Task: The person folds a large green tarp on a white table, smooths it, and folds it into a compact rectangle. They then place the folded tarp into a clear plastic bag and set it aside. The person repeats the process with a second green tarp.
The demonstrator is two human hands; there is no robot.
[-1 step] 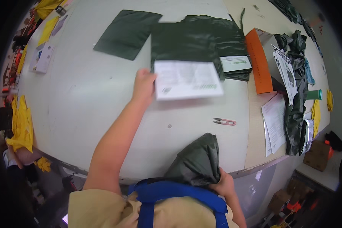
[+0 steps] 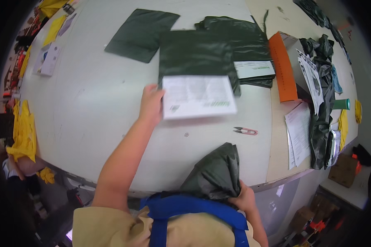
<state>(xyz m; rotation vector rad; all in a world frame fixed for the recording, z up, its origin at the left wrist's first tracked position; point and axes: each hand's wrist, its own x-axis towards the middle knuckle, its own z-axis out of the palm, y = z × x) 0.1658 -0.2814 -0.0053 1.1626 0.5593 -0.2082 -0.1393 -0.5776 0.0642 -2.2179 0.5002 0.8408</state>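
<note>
- Printed sheet (image 2: 198,96) pinched at its left edge by the left hand (image 2: 151,103), hovering over the counter (image 2: 90,107) beside the flat dark bag (image 2: 196,53).
- Right hand (image 2: 244,196) clenches a crumpled dark bag (image 2: 216,173) at the counter's near edge.

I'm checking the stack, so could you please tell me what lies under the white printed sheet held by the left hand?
The white sheet, held by the left hand, overlaps the near edge of a flat dark green bag and the grey table. Whatever else lies beneath it is covered.

White printed sheet (image 2: 198,97) overlaps a flat dark-green bag (image 2: 196,53) mid-table.
</note>
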